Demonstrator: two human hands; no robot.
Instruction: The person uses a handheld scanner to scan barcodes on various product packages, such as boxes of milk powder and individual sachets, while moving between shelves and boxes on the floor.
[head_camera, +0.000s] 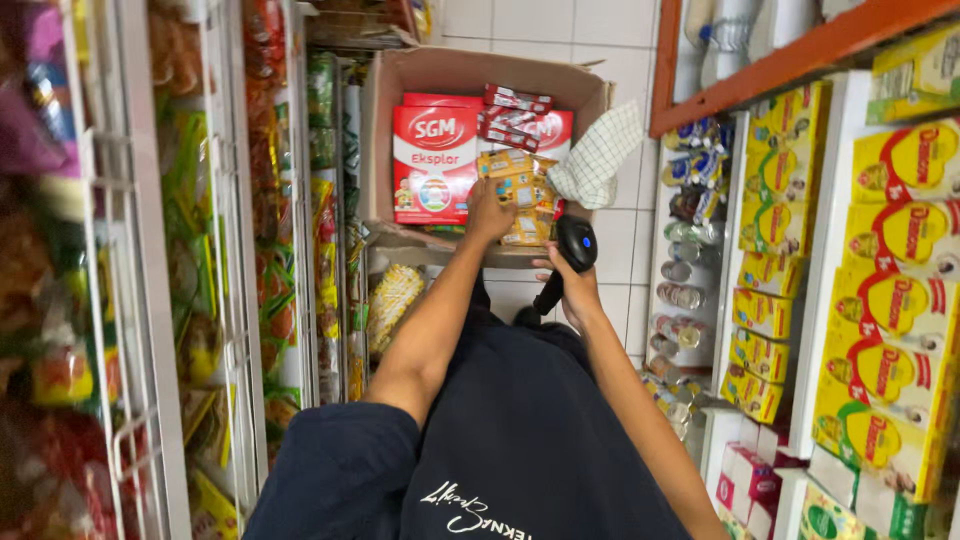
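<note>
fingers of left hand (490, 212) closed on yellow packs (520, 190) in box (385, 120); right hand (572, 285) grips scanner (575, 245); scanning step, aim next.

Head view, down along shop aisle

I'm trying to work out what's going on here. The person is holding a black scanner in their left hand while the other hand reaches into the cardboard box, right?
Not quite. The head view shows the black handheld scanner in the right hand, not the left. It is the left hand that reaches into the cardboard box, touching the small yellow packets there.
</note>
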